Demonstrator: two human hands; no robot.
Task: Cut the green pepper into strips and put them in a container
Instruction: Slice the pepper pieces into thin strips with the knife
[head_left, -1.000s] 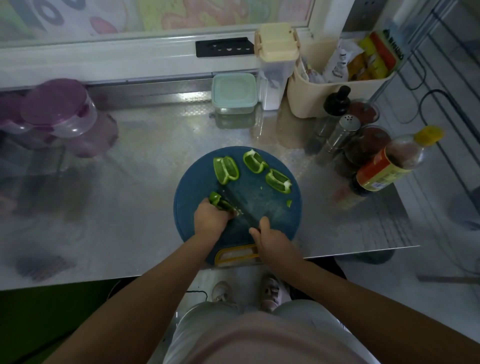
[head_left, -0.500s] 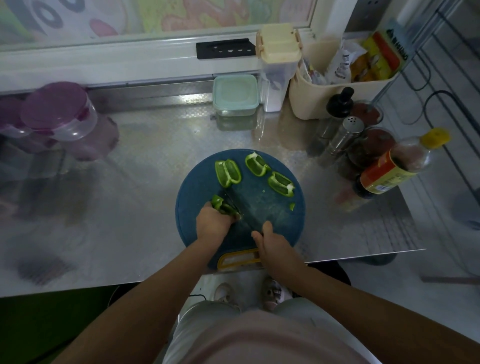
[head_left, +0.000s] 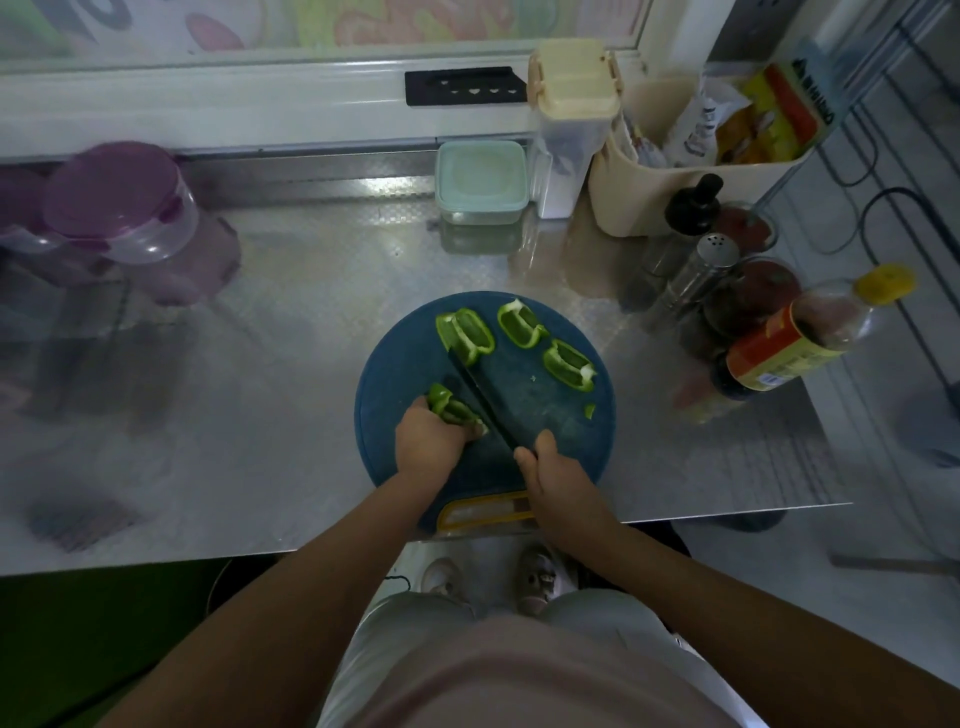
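Round dark blue plastic cutting board (head_left: 550, 441) with a yellow handle slot sits centre frame, at the front edge of the shiny metal table (head_left: 260, 364). Left hand (head_left: 428, 449) is on the board's lower left, fingers curled over and holding down a held green pepper piece (head_left: 448, 404). The piece's long axis is diagonal, upper left to lower right, with the free end poking out past the knuckles toward upper left. Right hand (head_left: 558, 475) is at the board's lower middle, fingers wrapped round the handle of a dark-bladed kitchen knife (head_left: 480, 395), thumb on top. Knife's long axis is also diagonal: handle lower right, tip upper left, roughly parallel to the held piece and just right of it; cannot tell if the edge touches it. The tip reaches the lower end of a first curved green pepper section (head_left: 465, 335) at the board's top left. Second green pepper section (head_left: 521, 325) lies top centre, third green pepper section (head_left: 570, 365) upper right, both inner side up, apart from each other. Tiny green pepper scrap (head_left: 589, 410) lies at the board's right. Pale green square lidded plastic container (head_left: 480, 182) stands at the table's back, upper centre, well apart from the board, lid on.
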